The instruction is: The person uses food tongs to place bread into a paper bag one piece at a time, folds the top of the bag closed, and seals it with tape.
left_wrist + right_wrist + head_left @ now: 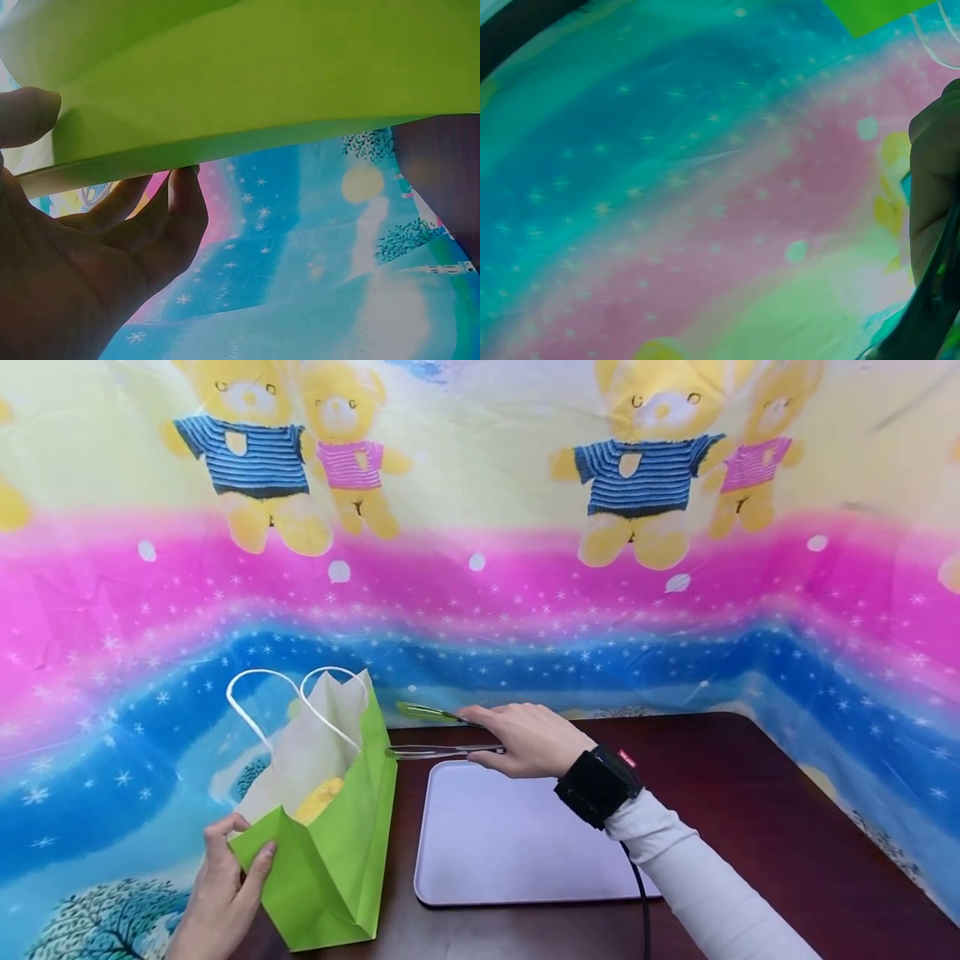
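My left hand pinches the near top edge of a green paper bag, thumb on the outer face and fingers behind it. The bag stands upright with its mouth open and two white handles raised. Inside lies a yellow item, partly hidden by the bag's wall. My right hand grips a pair of tongs with green on one tip, held spread apart and pointing left at the bag's right side. Dark tongs also cross the corner of the right wrist view, beside the fingers.
A pale lilac tray lies on the dark wooden table right of the bag, below my right forearm. Behind and around the table hangs a printed cloth with bears and snowflakes. A black cable trails from the right wrist band.
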Motion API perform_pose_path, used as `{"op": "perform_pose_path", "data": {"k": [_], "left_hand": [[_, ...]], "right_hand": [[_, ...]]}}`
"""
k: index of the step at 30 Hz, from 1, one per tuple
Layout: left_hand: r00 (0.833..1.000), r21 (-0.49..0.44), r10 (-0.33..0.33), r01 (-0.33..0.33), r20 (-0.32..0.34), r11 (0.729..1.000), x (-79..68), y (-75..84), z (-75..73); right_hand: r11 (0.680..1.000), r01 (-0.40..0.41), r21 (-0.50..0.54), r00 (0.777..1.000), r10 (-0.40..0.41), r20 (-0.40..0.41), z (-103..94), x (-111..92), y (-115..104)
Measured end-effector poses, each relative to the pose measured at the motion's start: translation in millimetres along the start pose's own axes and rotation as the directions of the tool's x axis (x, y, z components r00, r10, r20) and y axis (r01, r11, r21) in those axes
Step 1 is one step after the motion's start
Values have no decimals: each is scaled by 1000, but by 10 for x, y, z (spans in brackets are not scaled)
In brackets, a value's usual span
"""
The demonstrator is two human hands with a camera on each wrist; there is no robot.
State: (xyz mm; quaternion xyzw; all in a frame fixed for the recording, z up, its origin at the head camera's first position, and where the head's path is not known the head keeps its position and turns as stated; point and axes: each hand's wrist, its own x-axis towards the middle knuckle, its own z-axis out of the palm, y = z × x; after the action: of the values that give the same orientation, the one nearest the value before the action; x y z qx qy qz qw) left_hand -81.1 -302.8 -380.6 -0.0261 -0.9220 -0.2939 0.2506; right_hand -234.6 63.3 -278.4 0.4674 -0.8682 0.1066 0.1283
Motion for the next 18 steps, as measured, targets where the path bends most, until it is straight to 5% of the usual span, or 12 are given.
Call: {"op": "perform_pose_path", "data": {"k": [9,18], "left_hand": [[994,0,95,-95,-44,995,26,-28,24],[982,3,169,-169,-83,986,50,-66,27]], "right_hand": [[970,-208,128,978,205,39,349,-588,448],[868,-455,200,889,457,38,685,-1495,1004]]}}
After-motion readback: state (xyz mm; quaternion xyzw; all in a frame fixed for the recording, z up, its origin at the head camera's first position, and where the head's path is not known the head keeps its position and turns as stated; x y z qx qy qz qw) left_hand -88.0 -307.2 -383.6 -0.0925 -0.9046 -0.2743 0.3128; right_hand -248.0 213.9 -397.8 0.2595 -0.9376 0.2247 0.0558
